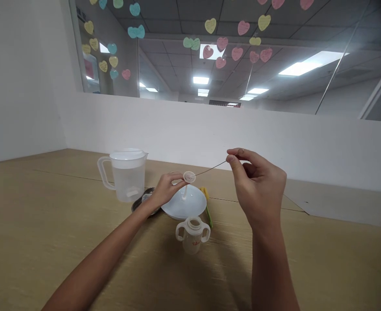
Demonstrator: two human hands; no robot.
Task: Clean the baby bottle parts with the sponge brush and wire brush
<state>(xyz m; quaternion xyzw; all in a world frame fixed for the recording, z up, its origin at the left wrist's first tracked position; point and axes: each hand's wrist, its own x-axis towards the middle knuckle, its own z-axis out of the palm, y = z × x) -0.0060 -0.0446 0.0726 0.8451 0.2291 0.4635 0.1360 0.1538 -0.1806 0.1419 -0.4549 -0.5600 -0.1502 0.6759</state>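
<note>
My left hand (169, 186) pinches the rim of a small round whitish bottle top (189, 176) with a pale straw-like stem (185, 192) hanging below it. A thin dark wire (211, 167) runs from the middle of this top up to my right hand (258, 185), whose thumb and forefinger are closed on its upper end. Whether the wire's lower tip goes into the stem cannot be seen. Below both hands, a clear baby bottle (192, 242) with two white side handles stands upright on the table, its mouth uncovered.
Under the held top is a white bowl (174, 211). A lidded clear pitcher (128, 179) stands left, beside a dark metal tray (136, 205) holding a small clear item. Right of the bowl lies a yellow-and-green brush-like tool (209, 211). A wall (184, 129) rises behind the table (112, 285).
</note>
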